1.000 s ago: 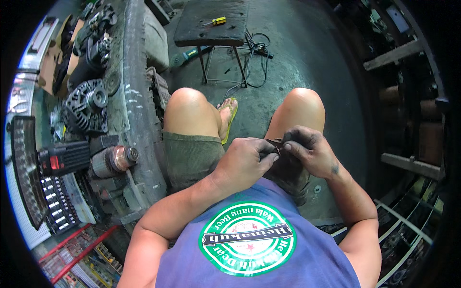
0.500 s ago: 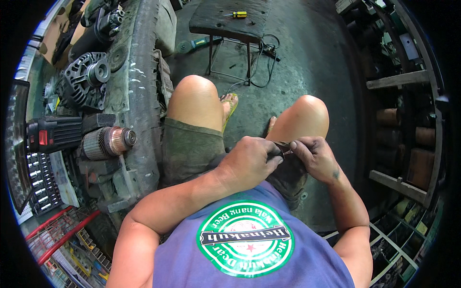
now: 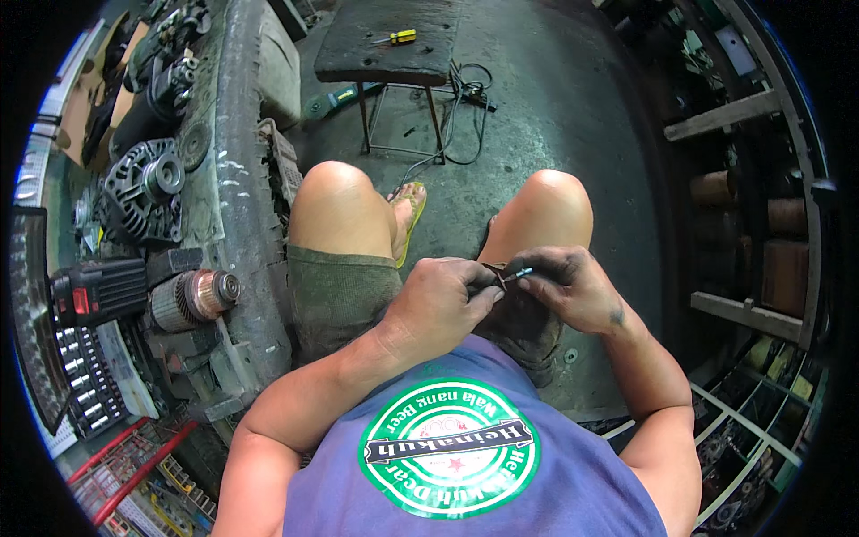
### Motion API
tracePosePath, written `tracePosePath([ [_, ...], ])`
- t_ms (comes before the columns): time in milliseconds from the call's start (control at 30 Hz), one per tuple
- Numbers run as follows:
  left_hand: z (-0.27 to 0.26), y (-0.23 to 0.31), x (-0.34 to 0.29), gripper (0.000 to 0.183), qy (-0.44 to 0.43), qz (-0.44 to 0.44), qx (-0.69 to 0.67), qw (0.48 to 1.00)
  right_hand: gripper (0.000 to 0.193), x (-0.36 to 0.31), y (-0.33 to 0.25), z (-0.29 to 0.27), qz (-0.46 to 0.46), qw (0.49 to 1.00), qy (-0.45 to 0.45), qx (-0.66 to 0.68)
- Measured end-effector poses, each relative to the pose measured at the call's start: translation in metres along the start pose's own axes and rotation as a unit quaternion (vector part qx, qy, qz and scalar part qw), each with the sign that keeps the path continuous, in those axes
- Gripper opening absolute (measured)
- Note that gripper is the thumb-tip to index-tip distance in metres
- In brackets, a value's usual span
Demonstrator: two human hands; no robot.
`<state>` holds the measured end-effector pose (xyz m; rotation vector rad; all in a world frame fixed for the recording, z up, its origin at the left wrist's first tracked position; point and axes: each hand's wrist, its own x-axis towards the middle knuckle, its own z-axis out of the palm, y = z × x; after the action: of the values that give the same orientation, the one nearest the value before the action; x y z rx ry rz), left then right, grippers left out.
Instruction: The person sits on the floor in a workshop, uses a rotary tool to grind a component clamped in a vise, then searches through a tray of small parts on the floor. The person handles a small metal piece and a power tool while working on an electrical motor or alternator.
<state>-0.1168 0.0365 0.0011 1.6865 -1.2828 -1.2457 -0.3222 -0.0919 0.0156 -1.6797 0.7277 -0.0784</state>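
Note:
Above my lap, both hands meet with their fingertips almost touching. My left hand (image 3: 440,300) is closed in a pinch between thumb and forefinger on a small, thin, dark piece (image 3: 498,277) whose kind I cannot make out. From the other side, my right hand (image 3: 565,285) pinches a slim metal pin (image 3: 521,273) with a pale bluish shine. The pin's inner end points at the piece in my left hand; whether they touch, I cannot tell. Curled fingers hide much of both things.
To the left, a workbench carries an alternator (image 3: 143,188), a copper-ended armature (image 3: 192,300), a black-red battery pack (image 3: 97,291) and a socket set (image 3: 85,376). Ahead stands a low stool (image 3: 385,58) with a yellow screwdriver (image 3: 395,38); an angle grinder (image 3: 340,100) and cable lie by it. Shelving (image 3: 747,313) lines the right.
The shiny pin now shows between my right fingertips, where a flat dark edge showed before. My right hand has turned slightly. The whole view has shifted a little with my head.

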Motion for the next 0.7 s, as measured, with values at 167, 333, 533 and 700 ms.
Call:
tracePosePath([
  [167, 0.002, 0.002, -0.001, 0.022, 0.007, 0.01, 0.028, 1.0, 0.026, 0.004, -0.01, -0.005, 0.074, 0.992, -0.03, -0.099],
  [333, 0.002, 0.003, -0.002, 0.023, 0.01, 0.011, 0.03, 0.999, 0.031, 0.007, -0.01, -0.006, 0.138, 0.986, -0.053, -0.074],
  [533, 0.003, 0.003, -0.003, 0.023, 0.012, 0.003, 0.039, 0.999, 0.025, 0.005, 0.005, 0.007, 0.012, 0.997, 0.039, 0.062],
  [700, 0.005, 0.002, -0.001, 0.019, 0.029, 0.018, -0.016, 0.999, 0.019, 0.002, 0.007, -0.006, 0.021, 0.998, -0.031, 0.045],
])
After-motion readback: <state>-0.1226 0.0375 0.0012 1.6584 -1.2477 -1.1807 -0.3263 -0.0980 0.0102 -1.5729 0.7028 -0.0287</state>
